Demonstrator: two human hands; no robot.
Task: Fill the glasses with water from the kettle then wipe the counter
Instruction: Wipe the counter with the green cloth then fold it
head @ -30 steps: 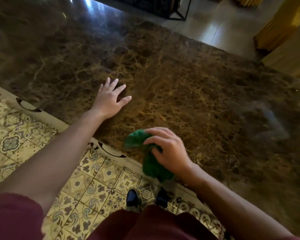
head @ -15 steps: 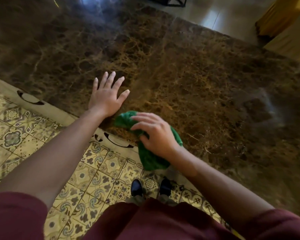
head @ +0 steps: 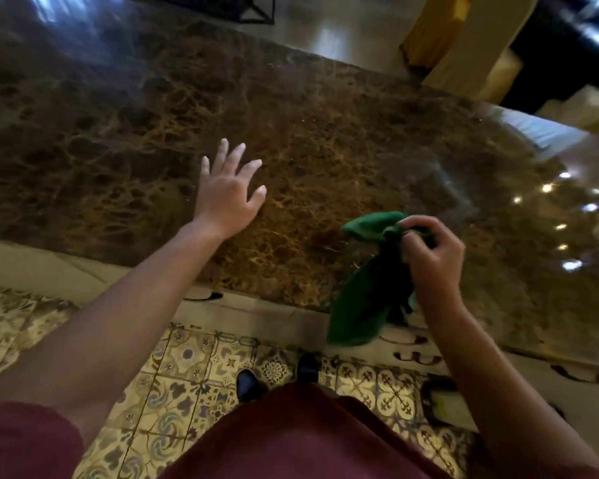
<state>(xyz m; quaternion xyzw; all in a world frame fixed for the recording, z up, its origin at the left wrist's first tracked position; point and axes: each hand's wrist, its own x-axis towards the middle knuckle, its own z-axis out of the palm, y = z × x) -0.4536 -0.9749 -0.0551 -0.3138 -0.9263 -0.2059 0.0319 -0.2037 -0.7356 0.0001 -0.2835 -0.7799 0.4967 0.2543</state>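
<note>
A dark brown marble tabletop with golden veining [head: 325,140] fills most of the view, glossy enough to carry small bright light reflections along its right side. The left hand [head: 227,195] lies palm down on the stone near the front edge, fingers straight and spread wide, holding nothing. To its right, well apart from it, the right hand [head: 433,254] has its fingers curled round a crumpled green cloth [head: 363,288], bunched at the top where the fingertips pinch it; the loose end of the cloth hangs down over the pale front edge of the tabletop. Whether the bunched part touches the stone cannot be told. Below the edge lies a floor of patterned yellow and grey tiles [head: 201,361], with two black shoes [head: 246,383] and a maroon garment [head: 291,437] nearest the camera.
</note>
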